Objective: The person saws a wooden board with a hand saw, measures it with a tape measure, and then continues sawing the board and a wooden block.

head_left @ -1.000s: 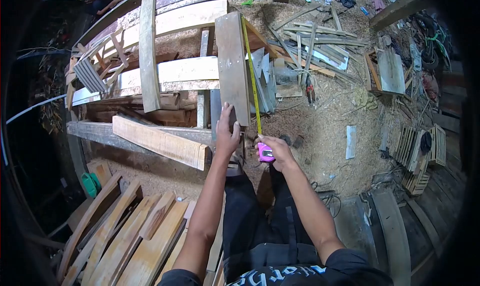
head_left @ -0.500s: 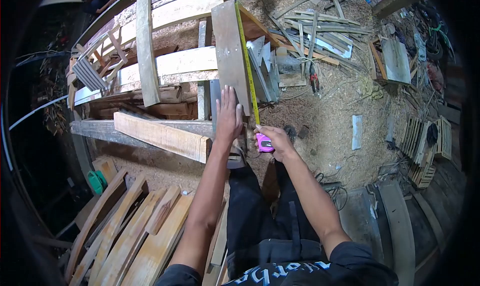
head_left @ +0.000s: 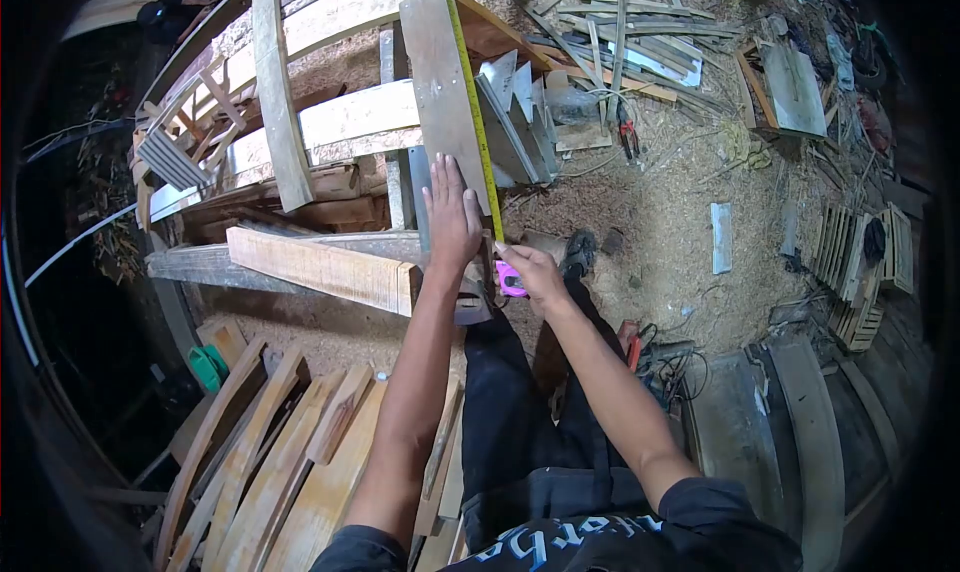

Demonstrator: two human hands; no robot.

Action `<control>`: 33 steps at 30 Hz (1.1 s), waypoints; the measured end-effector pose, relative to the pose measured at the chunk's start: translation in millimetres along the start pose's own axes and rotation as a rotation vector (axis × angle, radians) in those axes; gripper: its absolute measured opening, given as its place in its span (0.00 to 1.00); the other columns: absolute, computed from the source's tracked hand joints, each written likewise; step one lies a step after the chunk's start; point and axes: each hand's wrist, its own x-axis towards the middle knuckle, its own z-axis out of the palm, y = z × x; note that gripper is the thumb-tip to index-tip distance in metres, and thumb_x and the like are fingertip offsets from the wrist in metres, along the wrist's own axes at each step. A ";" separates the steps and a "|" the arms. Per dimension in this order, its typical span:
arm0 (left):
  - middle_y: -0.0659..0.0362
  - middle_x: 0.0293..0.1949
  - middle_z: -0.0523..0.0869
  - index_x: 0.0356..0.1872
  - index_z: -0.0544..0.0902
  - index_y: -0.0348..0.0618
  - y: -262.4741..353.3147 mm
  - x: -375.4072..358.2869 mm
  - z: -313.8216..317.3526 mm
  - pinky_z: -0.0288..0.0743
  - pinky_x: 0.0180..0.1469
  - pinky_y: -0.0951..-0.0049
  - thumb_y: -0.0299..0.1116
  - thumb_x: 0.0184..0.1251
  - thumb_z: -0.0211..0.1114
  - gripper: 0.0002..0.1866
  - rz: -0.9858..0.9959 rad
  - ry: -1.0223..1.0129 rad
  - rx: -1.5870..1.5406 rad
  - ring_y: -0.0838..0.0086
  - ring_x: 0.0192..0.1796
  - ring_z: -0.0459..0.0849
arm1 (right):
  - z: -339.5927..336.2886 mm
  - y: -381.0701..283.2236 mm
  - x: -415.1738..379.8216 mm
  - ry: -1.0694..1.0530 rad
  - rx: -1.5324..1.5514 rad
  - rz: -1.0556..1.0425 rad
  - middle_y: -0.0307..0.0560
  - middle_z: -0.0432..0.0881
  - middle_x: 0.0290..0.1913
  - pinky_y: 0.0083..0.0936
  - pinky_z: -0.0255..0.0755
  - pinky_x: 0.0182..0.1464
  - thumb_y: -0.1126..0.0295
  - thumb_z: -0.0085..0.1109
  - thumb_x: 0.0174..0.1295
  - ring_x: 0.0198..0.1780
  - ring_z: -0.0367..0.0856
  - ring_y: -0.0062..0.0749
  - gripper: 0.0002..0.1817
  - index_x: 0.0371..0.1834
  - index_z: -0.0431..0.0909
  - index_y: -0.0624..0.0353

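Observation:
My left hand (head_left: 452,215) lies flat on the near end of a wide grey-brown board (head_left: 442,82), its fingers stretched forward. In my right hand (head_left: 536,275) is a pink tape measure (head_left: 511,280), held just beyond the board's near end. Its yellow blade (head_left: 474,110) runs out straight along the board's right edge up to the far end. The board rests across a frame of pale timbers (head_left: 362,112). Left of my left hand, a thick light-coloured beam (head_left: 320,266) sits at an angle on a darker timber (head_left: 200,262).
Several curved planks (head_left: 285,462) stand at the lower left. Metal-looking angled pieces (head_left: 515,122) lean right of the board. Thin wood strips (head_left: 640,37) and red-handled pliers (head_left: 628,140) lie on the sawdust floor (head_left: 650,232). Slatted pieces (head_left: 850,272) are at the right.
The view has shifted a little, so the board appears further left. My right hand and the tape measure have moved slightly left, closer to the board's edge. My left hand stays on the board.

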 end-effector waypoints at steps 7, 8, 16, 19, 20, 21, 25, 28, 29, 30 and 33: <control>0.44 0.81 0.50 0.80 0.50 0.37 -1.3 -0.4 -0.6 0.39 0.79 0.43 0.37 0.79 0.41 0.32 0.005 -0.002 0.014 0.49 0.82 0.46 | 3.8 0.2 -2.4 0.057 -0.056 -0.009 0.38 0.82 0.29 0.20 0.74 0.24 0.56 0.65 0.68 0.24 0.79 0.20 0.19 0.49 0.85 0.62; 0.45 0.81 0.50 0.80 0.50 0.37 -1.6 -0.5 -0.4 0.40 0.79 0.43 0.37 0.79 0.41 0.32 0.008 -0.001 0.019 0.49 0.82 0.46 | 3.2 -0.2 -2.3 0.053 -0.061 -0.007 0.38 0.82 0.29 0.20 0.74 0.24 0.56 0.65 0.68 0.24 0.80 0.20 0.19 0.49 0.85 0.62; 0.44 0.81 0.50 0.80 0.50 0.37 1.0 0.0 -2.0 0.41 0.78 0.43 0.36 0.79 0.41 0.32 -0.005 -0.009 -0.001 0.49 0.82 0.46 | 1.0 3.9 0.8 0.054 -0.076 -0.033 0.38 0.82 0.29 0.21 0.74 0.25 0.55 0.66 0.68 0.24 0.80 0.21 0.20 0.49 0.85 0.63; 0.44 0.81 0.50 0.80 0.50 0.37 2.0 -0.2 -3.0 0.41 0.78 0.43 0.36 0.79 0.41 0.32 -0.007 -0.012 -0.005 0.48 0.82 0.45 | 1.6 5.2 0.4 0.064 -0.068 -0.034 0.39 0.83 0.29 0.21 0.73 0.25 0.55 0.66 0.68 0.24 0.80 0.21 0.20 0.50 0.86 0.63; 0.44 0.81 0.50 0.80 0.50 0.37 2.9 0.1 -3.2 0.41 0.78 0.43 0.36 0.79 0.41 0.32 -0.008 -0.014 -0.007 0.48 0.82 0.45 | 2.0 4.8 -0.1 0.067 -0.062 -0.034 0.39 0.83 0.29 0.21 0.73 0.25 0.55 0.66 0.68 0.24 0.80 0.21 0.20 0.50 0.86 0.63; 0.44 0.81 0.50 0.80 0.50 0.37 2.5 0.0 -2.7 0.41 0.78 0.43 0.36 0.79 0.41 0.32 -0.007 -0.010 -0.010 0.48 0.82 0.45 | 1.8 5.2 0.3 0.066 -0.069 -0.040 0.39 0.83 0.29 0.21 0.73 0.25 0.55 0.66 0.68 0.24 0.80 0.21 0.20 0.49 0.86 0.63; 0.43 0.80 0.50 0.80 0.49 0.36 0.6 -2.3 -0.2 0.41 0.79 0.43 0.35 0.79 0.41 0.32 0.000 -0.005 -0.006 0.47 0.82 0.45 | 4.0 3.2 -4.8 0.074 -0.063 -0.039 0.38 0.82 0.28 0.21 0.73 0.24 0.56 0.66 0.68 0.24 0.79 0.21 0.18 0.45 0.86 0.63; 0.42 0.80 0.49 0.80 0.49 0.36 -1.2 1.1 -1.3 0.41 0.79 0.43 0.35 0.79 0.41 0.32 0.012 -0.006 0.009 0.47 0.82 0.45 | 8.2 -2.2 -5.6 0.075 -0.056 -0.045 0.38 0.81 0.28 0.21 0.73 0.24 0.56 0.66 0.68 0.23 0.79 0.20 0.18 0.41 0.86 0.63; 0.42 0.80 0.49 0.80 0.49 0.36 -1.3 0.4 -1.0 0.41 0.79 0.43 0.35 0.79 0.41 0.32 0.013 -0.012 0.012 0.47 0.82 0.45 | 8.1 -2.2 -6.6 0.077 -0.059 -0.046 0.38 0.81 0.28 0.21 0.73 0.24 0.56 0.66 0.68 0.23 0.79 0.20 0.17 0.39 0.85 0.63; 0.42 0.80 0.49 0.80 0.49 0.35 -0.5 -0.3 -1.2 0.40 0.79 0.43 0.35 0.78 0.41 0.32 0.008 -0.012 0.006 0.47 0.82 0.45 | 7.9 -2.4 -7.5 0.072 -0.058 -0.039 0.38 0.81 0.28 0.21 0.73 0.24 0.56 0.66 0.68 0.24 0.79 0.20 0.18 0.41 0.85 0.63; 0.42 0.80 0.49 0.80 0.49 0.35 0.8 0.3 -1.3 0.40 0.79 0.43 0.35 0.78 0.41 0.32 0.001 -0.011 -0.009 0.47 0.82 0.45 | 7.0 -3.0 -6.6 0.058 -0.064 -0.027 0.37 0.82 0.28 0.20 0.74 0.26 0.56 0.66 0.68 0.25 0.80 0.20 0.18 0.43 0.85 0.63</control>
